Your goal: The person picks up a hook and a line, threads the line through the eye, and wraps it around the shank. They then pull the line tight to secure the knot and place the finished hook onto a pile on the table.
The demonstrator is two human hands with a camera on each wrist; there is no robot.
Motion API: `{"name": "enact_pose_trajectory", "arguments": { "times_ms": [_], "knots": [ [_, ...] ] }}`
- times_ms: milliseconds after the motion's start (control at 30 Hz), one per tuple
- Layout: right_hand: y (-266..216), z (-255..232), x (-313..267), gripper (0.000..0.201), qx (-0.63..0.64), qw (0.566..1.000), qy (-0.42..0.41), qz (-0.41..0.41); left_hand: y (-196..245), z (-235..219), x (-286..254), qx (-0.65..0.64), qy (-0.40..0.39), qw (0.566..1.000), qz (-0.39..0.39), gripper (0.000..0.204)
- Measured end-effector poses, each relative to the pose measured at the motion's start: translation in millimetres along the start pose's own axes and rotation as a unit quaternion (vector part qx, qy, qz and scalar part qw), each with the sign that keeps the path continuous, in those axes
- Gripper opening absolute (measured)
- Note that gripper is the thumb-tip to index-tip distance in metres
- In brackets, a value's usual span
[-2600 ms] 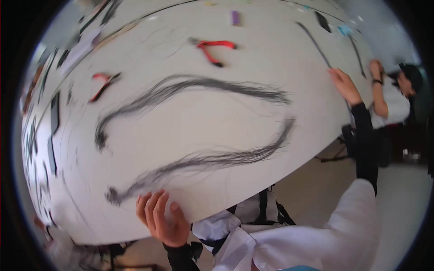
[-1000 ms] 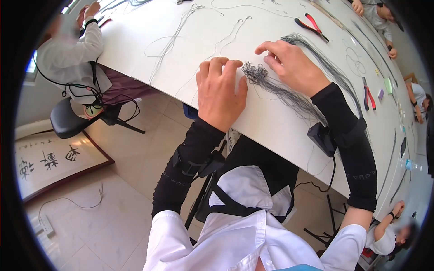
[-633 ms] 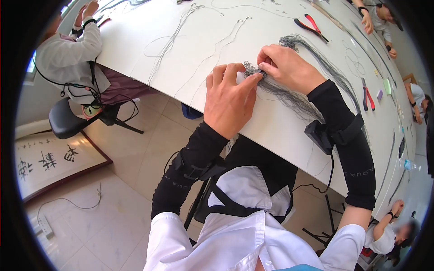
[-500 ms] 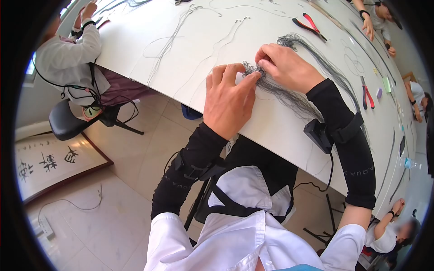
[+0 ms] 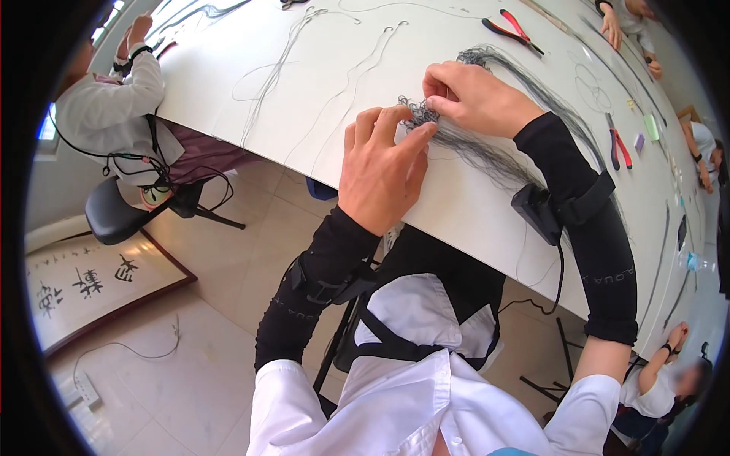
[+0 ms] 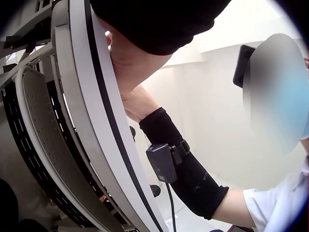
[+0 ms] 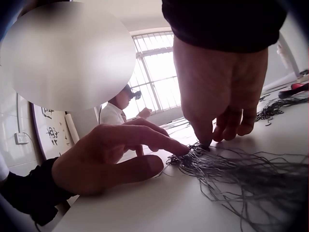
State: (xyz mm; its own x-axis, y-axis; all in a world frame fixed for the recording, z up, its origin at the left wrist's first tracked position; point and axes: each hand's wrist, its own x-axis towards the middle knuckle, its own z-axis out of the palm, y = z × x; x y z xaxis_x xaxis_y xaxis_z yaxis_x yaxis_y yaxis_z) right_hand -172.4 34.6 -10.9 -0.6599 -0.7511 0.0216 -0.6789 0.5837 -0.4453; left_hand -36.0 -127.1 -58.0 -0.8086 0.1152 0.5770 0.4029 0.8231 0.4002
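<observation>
A bundle of thin dark grey wires (image 5: 487,156) lies on the white table, its looped ends (image 5: 423,114) gathered in a tangle between my two hands. My right hand (image 5: 480,97) pinches among these loops with thumb and forefinger, the other fingers curled under. From the other side my left hand (image 5: 382,161) rests at the tangle, fingers spread and a fingertip touching the loops. In the right wrist view the loops (image 7: 186,162) sit right under the fingertips of both hands. The left wrist view hides the wires behind the forearm and table edge.
A second looped wire bundle (image 5: 525,85) lies just beyond my right hand. Red-and-black pliers (image 5: 514,34) and another pair of pliers (image 5: 617,144) lie farther off. Loose hooked wires (image 5: 277,83) spread to the left. Other people sit around the table. The table's near edge (image 5: 456,237) is close.
A second ago both hands hovered apart around the looped ends; they have since closed in on the loops. In the last half second they have hardly moved. The view has shifted slightly.
</observation>
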Motion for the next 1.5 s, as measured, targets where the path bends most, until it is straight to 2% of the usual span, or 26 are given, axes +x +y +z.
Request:
{"name": "enact_pose_trajectory", "arguments": {
  "times_ms": [133, 267, 367, 467, 567, 867, 967, 1067, 1167, 1267, 1367, 1500],
  "knots": [
    [-2, -10, -1, 0.018, 0.055, 0.998, -0.007, 0.030, 2, -1, 1, -0.004, -0.008, 1.000, -0.010, 0.036],
    [-2, -15, -3, 0.019, 0.047, 0.998, 0.013, 0.046, 2, 0, 4, -0.048, -0.036, 0.998, -0.005, 0.040],
    [-3, -25, -12, 0.019, 0.063, 0.996, 0.033, 0.060, 10, -1, 8, -0.025, -0.103, 0.993, 0.061, 0.046],
    [-4, -36, -26, 0.019, 0.079, 0.993, 0.055, 0.072, 12, 3, 5, -0.018, -0.160, 0.984, 0.079, 0.053],
    [5, -40, -38, 0.021, 0.106, 0.989, 0.082, 0.064, 10, 6, 6, 0.011, -0.185, 0.980, 0.072, 0.056],
    [11, -31, -47, 0.021, 0.154, 0.977, 0.110, 0.098, 13, 2, 8, 0.039, -0.199, 0.978, 0.056, 0.056],
    [8, -33, -48, 0.021, 0.158, 0.974, 0.117, 0.110, 5, 8, 13, 0.050, -0.193, 0.978, 0.057, 0.058],
    [13, -27, -45, 0.022, 0.163, 0.972, 0.119, 0.121, 3, 9, 17, 0.061, -0.182, 0.980, 0.061, 0.051],
    [10, -28, -45, 0.027, 0.199, 0.963, 0.097, 0.152, 3, 5, 20, 0.032, -0.114, 0.985, 0.127, 0.037],
    [12, -24, -47, 0.026, 0.244, 0.953, 0.085, 0.158, 1, 8, 24, -0.099, -0.040, 0.993, 0.047, 0.028],
    [7, -26, -50, 0.017, 0.268, 0.948, 0.073, 0.152, 6, 7, 39, -0.111, 0.043, 0.993, -0.021, 0.028],
    [4, -29, -51, 0.020, 0.269, 0.949, 0.064, 0.149, 0, 13, 61, -0.126, 0.049, 0.990, 0.048, 0.021]
  ]
}}
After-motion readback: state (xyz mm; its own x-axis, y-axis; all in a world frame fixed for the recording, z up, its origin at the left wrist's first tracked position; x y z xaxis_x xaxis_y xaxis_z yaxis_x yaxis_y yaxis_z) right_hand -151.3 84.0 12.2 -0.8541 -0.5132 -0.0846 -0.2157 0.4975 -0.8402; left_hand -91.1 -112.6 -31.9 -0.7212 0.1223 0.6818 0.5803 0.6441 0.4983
